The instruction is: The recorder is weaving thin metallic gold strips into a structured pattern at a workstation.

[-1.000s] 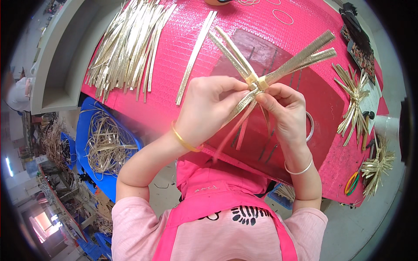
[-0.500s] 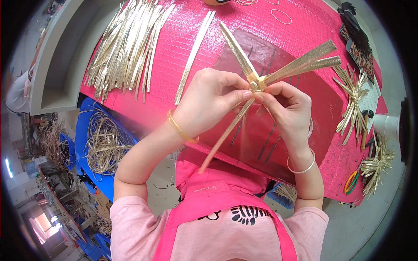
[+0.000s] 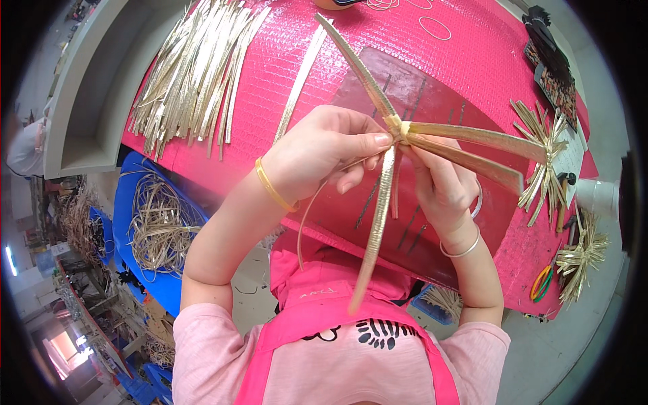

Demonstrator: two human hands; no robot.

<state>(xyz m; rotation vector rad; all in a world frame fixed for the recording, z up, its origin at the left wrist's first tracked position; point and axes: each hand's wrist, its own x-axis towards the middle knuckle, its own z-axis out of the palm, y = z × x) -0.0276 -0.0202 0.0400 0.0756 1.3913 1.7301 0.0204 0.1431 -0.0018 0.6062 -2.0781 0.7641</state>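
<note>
Both hands hold a star-shaped knot of gold strips (image 3: pixel 383 196) above a dark red board (image 3: pixel 472 223). My left hand (image 3: pixel 334 145) is closed, thumb and fingers pinching the knot's left side. On the other side my right hand (image 3: pixel 442 179) is closed just under the centre, some fingers hidden behind the strips. Flat gold ends stick out to the upper left, to the right and down toward my apron. A thinner strand curves below my left hand. Left of the board lies a pair of loose gold strips (image 3: pixel 300 81).
A large pile of gold strips (image 3: pixel 192 74) lies on the pink table cover (image 3: pixel 283 40). Finished-looking gold strip bundles (image 3: pixel 547 152) sit at the right edge, near coloured rings (image 3: pixel 542 283) and a hammer (image 3: pixel 563 196). A blue bin (image 3: pixel 125 223) of tangled strips stands lower left.
The knot has turned in my hands: its right-hand ends now point lower and one end hangs toward my apron. My right hand has shifted slightly down, its fingers further beneath the knot.
</note>
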